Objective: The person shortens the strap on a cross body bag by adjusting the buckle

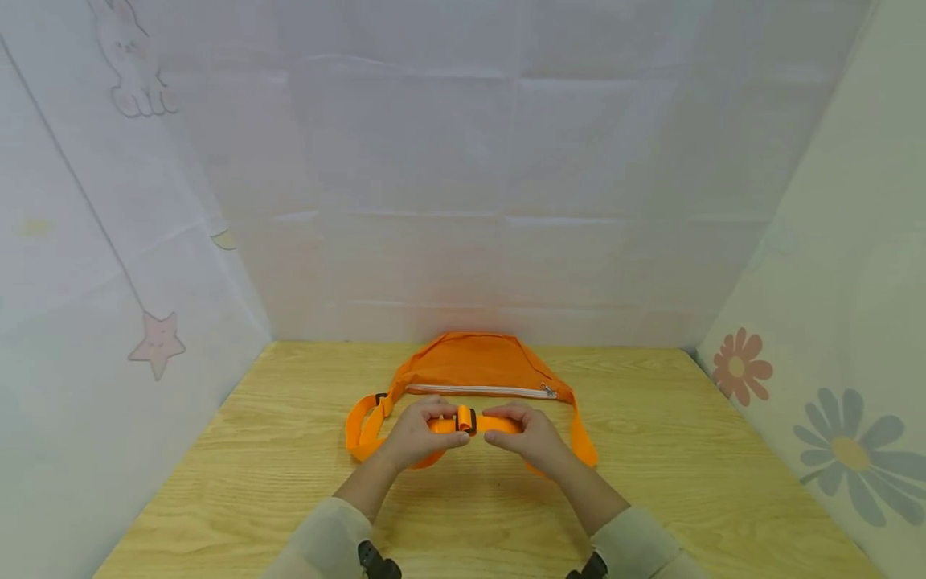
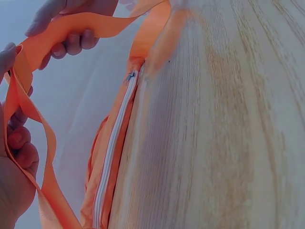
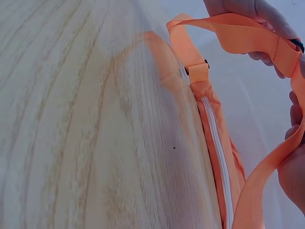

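An orange waist bag (image 1: 477,362) lies at the back of the table, its white zipper (image 1: 477,391) facing the front. Its orange strap loops forward into both hands. Pinched between thumb and fingers of the left hand (image 1: 427,430) is the strap beside a black buckle (image 1: 473,421). A short fold of webbing stands up through that buckle. On the buckle's other side the right hand (image 1: 528,434) pinches the strap (image 3: 238,33). Both wrist views show the strap held up off the table, in front of the bag. A second black slider (image 3: 198,69) sits near the bag's left end.
The wooden table (image 1: 253,466) reaches back to a pale hanging sheet (image 1: 463,201). Printed side walls stand left and right, with a pink star (image 1: 157,342) and flowers (image 1: 850,454). Dark wrist devices (image 1: 378,563) show at the cream sleeves.
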Demonstrator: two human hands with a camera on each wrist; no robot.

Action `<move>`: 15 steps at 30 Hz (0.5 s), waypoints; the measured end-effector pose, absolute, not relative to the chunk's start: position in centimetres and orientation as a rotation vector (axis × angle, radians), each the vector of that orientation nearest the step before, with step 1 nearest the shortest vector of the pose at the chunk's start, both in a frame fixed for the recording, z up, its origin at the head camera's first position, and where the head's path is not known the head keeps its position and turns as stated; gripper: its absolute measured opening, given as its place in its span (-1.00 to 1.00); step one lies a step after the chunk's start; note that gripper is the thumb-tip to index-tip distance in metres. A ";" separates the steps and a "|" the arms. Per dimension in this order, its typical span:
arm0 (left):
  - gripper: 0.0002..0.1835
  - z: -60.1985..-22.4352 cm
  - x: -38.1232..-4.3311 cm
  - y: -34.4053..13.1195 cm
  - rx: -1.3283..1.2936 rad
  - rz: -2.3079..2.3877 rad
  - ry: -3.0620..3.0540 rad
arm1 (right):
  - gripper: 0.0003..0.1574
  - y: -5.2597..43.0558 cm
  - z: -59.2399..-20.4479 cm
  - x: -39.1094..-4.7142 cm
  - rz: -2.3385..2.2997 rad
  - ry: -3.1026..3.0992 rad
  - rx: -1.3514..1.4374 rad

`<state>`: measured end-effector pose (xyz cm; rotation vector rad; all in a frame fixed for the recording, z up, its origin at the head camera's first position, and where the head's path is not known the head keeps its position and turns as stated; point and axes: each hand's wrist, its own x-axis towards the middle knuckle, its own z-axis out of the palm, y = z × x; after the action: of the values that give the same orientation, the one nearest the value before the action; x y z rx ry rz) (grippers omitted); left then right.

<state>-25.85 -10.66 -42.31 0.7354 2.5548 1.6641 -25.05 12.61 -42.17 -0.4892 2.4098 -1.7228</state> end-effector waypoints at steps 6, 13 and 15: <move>-0.60 -42.2 -25.9 -10.5 0.738 1.669 2.553 | -0.44 12.7 -42.4 -25.2 -1.645 2.458 -0.522; -0.65 -42.3 -25.9 -10.5 0.753 1.659 2.536 | -0.46 12.4 -42.6 -25.2 -1.669 2.442 -0.539; -0.66 -42.3 -25.9 -10.5 0.757 1.667 2.529 | -0.46 12.3 -42.6 -25.1 -1.684 2.428 -0.551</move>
<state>-25.88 -10.53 -42.28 0.7572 2.5294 1.6672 -25.12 12.33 -42.63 -0.5505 2.4280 -1.6837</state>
